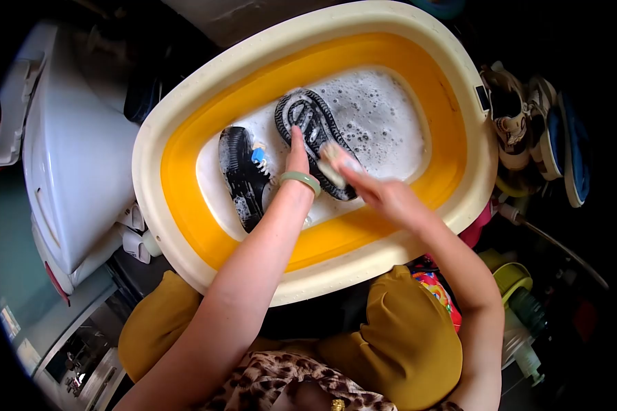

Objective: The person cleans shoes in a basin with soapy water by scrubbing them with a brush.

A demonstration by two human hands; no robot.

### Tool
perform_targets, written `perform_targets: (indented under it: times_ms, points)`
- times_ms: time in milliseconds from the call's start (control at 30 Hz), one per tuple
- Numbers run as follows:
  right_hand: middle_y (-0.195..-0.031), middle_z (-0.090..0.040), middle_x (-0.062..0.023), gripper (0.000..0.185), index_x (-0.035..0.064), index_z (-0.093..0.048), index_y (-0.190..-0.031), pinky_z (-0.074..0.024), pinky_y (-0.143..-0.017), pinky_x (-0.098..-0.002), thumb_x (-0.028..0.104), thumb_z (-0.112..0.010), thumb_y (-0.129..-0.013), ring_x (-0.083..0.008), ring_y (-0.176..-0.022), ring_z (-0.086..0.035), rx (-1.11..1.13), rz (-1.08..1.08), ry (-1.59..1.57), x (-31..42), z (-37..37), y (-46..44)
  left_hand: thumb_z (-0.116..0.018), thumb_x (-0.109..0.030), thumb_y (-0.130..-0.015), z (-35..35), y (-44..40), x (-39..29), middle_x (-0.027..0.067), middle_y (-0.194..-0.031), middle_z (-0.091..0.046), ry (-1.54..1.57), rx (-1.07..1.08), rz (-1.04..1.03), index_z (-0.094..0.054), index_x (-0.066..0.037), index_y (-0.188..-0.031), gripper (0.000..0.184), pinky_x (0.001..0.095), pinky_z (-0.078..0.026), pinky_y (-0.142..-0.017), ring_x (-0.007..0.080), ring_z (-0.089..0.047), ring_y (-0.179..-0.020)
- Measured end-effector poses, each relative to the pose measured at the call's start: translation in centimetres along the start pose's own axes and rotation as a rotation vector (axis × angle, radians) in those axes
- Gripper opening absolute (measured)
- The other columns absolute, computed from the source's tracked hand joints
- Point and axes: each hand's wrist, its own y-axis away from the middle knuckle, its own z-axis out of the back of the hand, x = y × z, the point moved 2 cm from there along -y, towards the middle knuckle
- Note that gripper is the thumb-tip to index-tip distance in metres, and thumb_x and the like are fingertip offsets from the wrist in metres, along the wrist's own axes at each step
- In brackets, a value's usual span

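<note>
A yellow basin (pixel 452 130) with a cream rim holds foamy water. In it, a black shoe (pixel 307 113) lies sole up, its ridged tread streaked with suds. My left hand (pixel 298 154), with a pale green bangle at the wrist, grips this shoe by its near-left side; the thumb shows and the other fingers are hidden. My right hand (pixel 377 190) is closed on a pale scrub brush (pixel 332 168) against the sole, both blurred by motion. Left of them, a second black shoe (pixel 238 175) lies on its side, with pale laces and a blue piece (pixel 258 155).
Several shoes (pixel 511 113) stand to the right of the basin. A white rounded fixture (pixel 92 151) is at the left. Below right are a green container (pixel 511 279) and bottles. My knees (pixel 404 322) are close to the basin's near rim.
</note>
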Motion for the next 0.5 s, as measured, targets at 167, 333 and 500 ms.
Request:
perform_targets:
  times_ms: [167,333,500]
  points:
    - [-0.08,-0.061,-0.0161,0.049,0.0326,-0.047,-0.129,-0.0478,-0.064,-0.0327,0.009,-0.053,-0.086,-0.0241,-0.065,-0.06,0.194,-0.034,0.014,-0.4,2.2,3.6,-0.043,-0.063,-0.084,-1.2,1.4,0.2,0.0117,-0.131,-0.046,0.195,0.218,-0.017,-0.041,-0.008,-0.132,0.072,0.0442,-0.035,-0.101,0.0275,-0.046,-0.118]
    - [-0.085,-0.062,-0.0183,0.044,0.0301,-0.048,-0.127,-0.048,-0.066,-0.0388,0.016,-0.053,-0.086,-0.0342,-0.07,-0.06,-0.233,0.074,-0.06,-0.5,2.1,-6.3,-0.037,-0.068,-0.082,-2.1,2.2,-0.1,0.0116,-0.127,-0.049,0.223,0.336,0.014,-0.047,-0.011,-0.126,0.072,0.0449,-0.039,-0.097,0.0284,-0.05,-0.114]
    - [-0.08,-0.061,-0.0173,0.046,0.0317,-0.047,-0.128,-0.0481,-0.063,-0.038,0.017,-0.054,-0.085,-0.0334,-0.066,-0.06,0.078,0.002,0.037,0.0,1.0,-0.5,-0.04,-0.071,-0.079,-2.2,5.6,-2.2,0.0127,-0.126,-0.05,0.057,-0.009,0.221,-0.046,-0.008,-0.126,0.079,0.0478,-0.036,-0.098,0.0283,-0.048,-0.115]
